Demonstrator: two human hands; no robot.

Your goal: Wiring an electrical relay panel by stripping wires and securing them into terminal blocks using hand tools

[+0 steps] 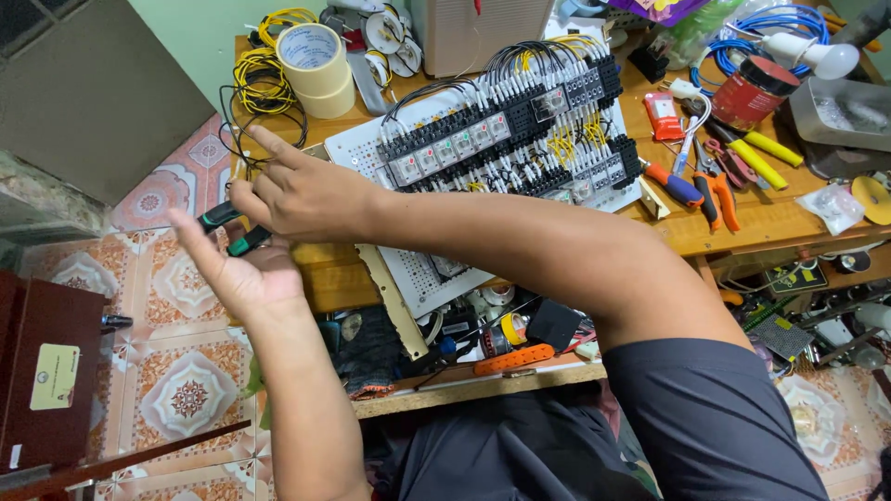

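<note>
The table (742,223) is carrying a white panel (371,148) packed with black relays (501,125). Left of the panel, the right hand (297,195) is reaching across, fingers narrow and seemingly pinching a thin black wire (227,116). Just below it, the left hand (241,274) is cradling a green-handled tool (232,227), fingers half spread. Keeping the wire taut before the tool bites would likely help.

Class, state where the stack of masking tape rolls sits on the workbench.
The masking tape rolls stand at the bench's far left corner, beside the yellow wire coils.
</note>
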